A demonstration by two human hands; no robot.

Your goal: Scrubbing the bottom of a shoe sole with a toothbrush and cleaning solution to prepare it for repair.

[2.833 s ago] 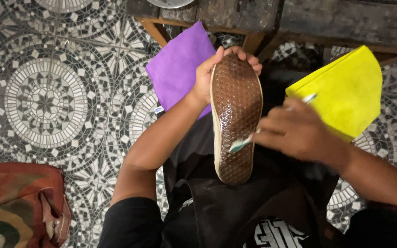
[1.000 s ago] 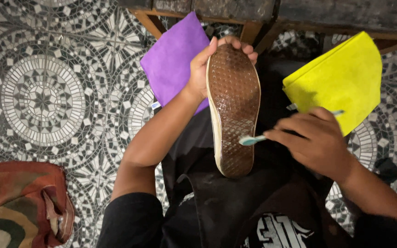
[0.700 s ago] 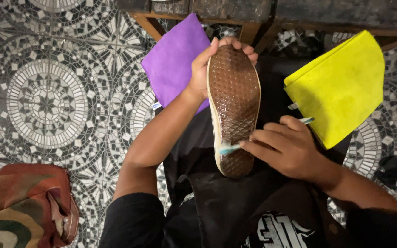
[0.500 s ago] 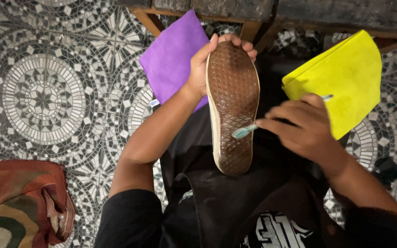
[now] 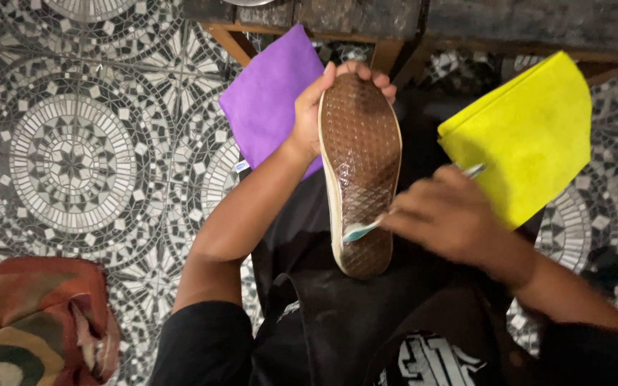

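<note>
Gripping the upturned shoe (image 5: 361, 168) by its toe in the left hand (image 5: 314, 114), pressing the toothbrush (image 5: 366, 227), clasped in the right hand (image 5: 448, 218), against its heel.

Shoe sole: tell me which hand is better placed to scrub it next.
Right. The right hand already grips the toothbrush, bristles at the shoe sole; the left hand is busy gripping the shoe's toe.

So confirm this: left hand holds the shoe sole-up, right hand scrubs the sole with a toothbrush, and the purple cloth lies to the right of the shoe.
Not quite. In the head view the purple cloth lies left of the shoe; the yellow cloth is on the right. Left hand, right hand and toothbrush are as stated.
</note>
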